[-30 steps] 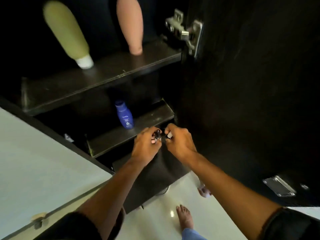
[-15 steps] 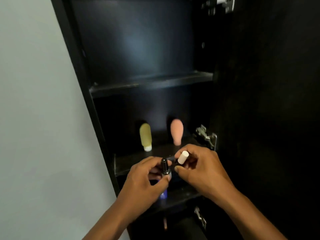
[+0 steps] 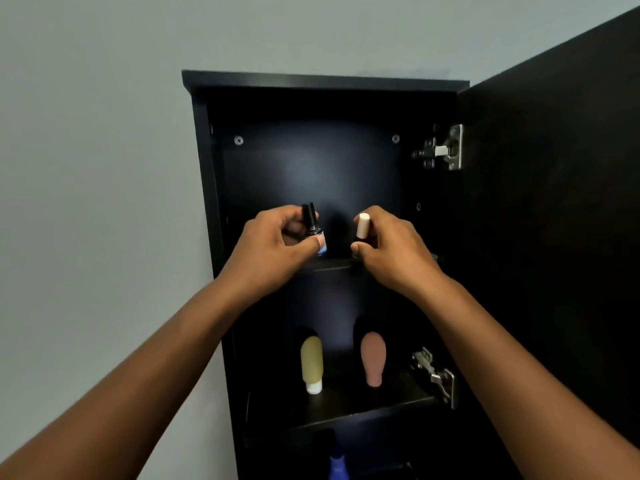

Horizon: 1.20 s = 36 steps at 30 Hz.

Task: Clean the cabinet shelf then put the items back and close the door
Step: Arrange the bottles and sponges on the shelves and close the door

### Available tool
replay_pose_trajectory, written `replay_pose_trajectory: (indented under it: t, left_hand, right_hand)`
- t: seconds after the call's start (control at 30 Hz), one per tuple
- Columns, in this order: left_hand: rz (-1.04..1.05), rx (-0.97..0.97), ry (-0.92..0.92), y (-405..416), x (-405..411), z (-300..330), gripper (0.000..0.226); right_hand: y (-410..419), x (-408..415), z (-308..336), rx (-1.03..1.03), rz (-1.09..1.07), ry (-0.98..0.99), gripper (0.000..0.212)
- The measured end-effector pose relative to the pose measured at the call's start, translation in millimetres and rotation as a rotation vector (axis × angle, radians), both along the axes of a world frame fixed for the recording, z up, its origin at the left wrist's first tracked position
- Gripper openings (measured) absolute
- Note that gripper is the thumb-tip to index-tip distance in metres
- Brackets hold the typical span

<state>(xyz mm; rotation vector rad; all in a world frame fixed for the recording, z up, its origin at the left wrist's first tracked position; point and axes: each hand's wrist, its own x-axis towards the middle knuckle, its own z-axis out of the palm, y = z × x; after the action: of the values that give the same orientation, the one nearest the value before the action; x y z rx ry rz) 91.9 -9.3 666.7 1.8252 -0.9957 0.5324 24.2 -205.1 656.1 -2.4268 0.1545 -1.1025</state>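
Note:
A tall black cabinet (image 3: 202, 161) hangs on the wall with its door (image 3: 554, 220) swung open to the right. My left hand (image 3: 273, 245) pinches a small bottle with a black cap (image 3: 310, 221) upright just above the front of the top shelf (image 3: 329, 266). Beside it, my right hand (image 3: 391, 247) holds a small bottle with a pale pink cap (image 3: 362, 226), also upright over that shelf. The two bottles are apart, and their bases are hidden by my fingers.
On the middle shelf (image 3: 391, 405) stand a yellow-green tube (image 3: 311, 363) on its white cap and a pink tube (image 3: 373, 358). A blue bottle (image 3: 337, 467) shows on the shelf below. Metal hinges (image 3: 445, 148) stick out along the right side. A grey wall lies left.
My view has tilted up from the lower shelves to the top of the cabinet. Both hands rose with the small bottles to the top shelf and moved apart.

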Motion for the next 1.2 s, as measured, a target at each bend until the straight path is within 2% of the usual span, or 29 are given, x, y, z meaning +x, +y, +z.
replay_pose_trajectory:
  t: [0.17, 0.47, 0.7, 0.83, 1.2]
  left_hand:
    - [0.113, 0.074, 0.038, -12.0, 41.6, 15.4, 0.014]
    - [0.271, 0.255, 0.076, -10.3, 58.2, 8.1, 0.026]
    - [0.29, 0.264, 0.079, -7.0, 59.6, 2.1, 0.034]
    - [0.32, 0.263, 0.066, -7.2, 61.1, -0.6, 0.026]
    - [0.379, 0.23, 0.09, -12.3, 68.5, -8.0, 0.052]
  right_hand:
    - [-15.8, 23.3, 17.9, 0.022, -0.032, 0.047, 0.035]
    - [-34.3, 41.2, 16.8, 0.032, -0.035, 0.073, 0.038]
    - [-37.6, 54.7, 8.0, 0.049, -0.035, 0.095, 0.045]
    - [-37.6, 59.2, 4.4, 0.057, -0.034, 0.095, 0.05]
    - [-33.9, 59.3, -2.9, 0.046, -0.066, 0.103, 0.051]
